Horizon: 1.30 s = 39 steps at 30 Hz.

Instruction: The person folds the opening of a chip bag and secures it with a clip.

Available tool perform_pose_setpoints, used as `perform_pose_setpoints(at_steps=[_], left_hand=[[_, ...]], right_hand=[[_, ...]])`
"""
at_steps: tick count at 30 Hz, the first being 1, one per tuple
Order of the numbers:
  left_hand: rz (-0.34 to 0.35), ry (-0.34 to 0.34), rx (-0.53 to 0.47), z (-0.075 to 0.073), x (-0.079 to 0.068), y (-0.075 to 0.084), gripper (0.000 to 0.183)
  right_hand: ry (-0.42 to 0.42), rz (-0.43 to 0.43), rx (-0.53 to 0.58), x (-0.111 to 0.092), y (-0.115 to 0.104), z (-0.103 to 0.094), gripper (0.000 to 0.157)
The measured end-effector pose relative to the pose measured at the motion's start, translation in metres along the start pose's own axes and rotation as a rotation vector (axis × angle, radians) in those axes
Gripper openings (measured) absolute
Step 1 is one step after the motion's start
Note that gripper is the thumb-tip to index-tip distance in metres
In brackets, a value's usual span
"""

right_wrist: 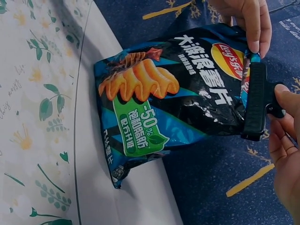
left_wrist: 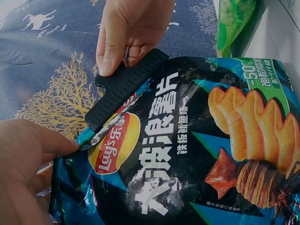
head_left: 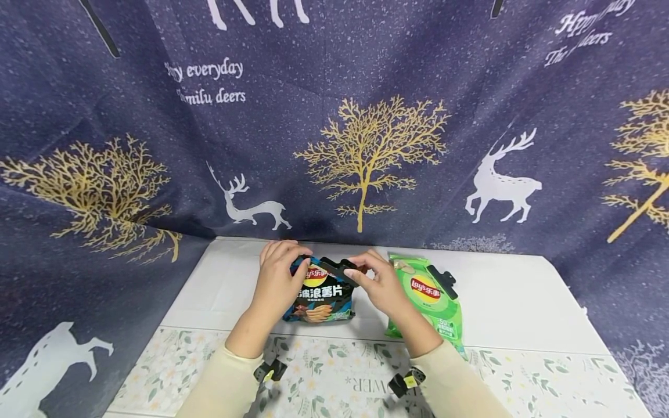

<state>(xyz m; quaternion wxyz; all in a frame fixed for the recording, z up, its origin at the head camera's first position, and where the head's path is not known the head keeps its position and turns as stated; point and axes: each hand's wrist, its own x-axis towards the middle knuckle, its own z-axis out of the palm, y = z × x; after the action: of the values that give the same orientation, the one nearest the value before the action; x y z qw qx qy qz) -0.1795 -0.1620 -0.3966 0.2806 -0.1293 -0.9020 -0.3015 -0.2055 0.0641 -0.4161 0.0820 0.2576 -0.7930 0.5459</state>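
A black and blue Lay's chip bag stands on the table, its printed front facing me. A black bag clip sits across the right part of its top edge, slightly tilted; in the right wrist view the clip covers the folded silvery edge. My right hand pinches the clip's handle between thumb and fingers. At the bag's top left corner my left hand pinches the bag's edge, just beside the clip's end. The left palm side is partly cut off in the left wrist view.
To the right lies a green Lay's chip bag, partly behind my right forearm, with another black clip on its upper right edge. A white table with a floral front strip backs onto a dark blue deer-print curtain.
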Motion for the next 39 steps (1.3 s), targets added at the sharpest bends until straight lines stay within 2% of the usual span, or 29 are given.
perform_pose_setpoints(at_steps=[9, 39], left_hand=[[0.007, 0.008, 0.002, 0.001, 0.0, -0.001, 0.012], [0.034, 0.018, 0.004, 0.003, 0.001, 0.0, 0.012]], right_hand=[[0.014, 0.033, 0.007, 0.0, 0.004, 0.005, 0.02], [0.067, -0.03, 0.046, 0.004, 0.002, 0.015, 0.018]])
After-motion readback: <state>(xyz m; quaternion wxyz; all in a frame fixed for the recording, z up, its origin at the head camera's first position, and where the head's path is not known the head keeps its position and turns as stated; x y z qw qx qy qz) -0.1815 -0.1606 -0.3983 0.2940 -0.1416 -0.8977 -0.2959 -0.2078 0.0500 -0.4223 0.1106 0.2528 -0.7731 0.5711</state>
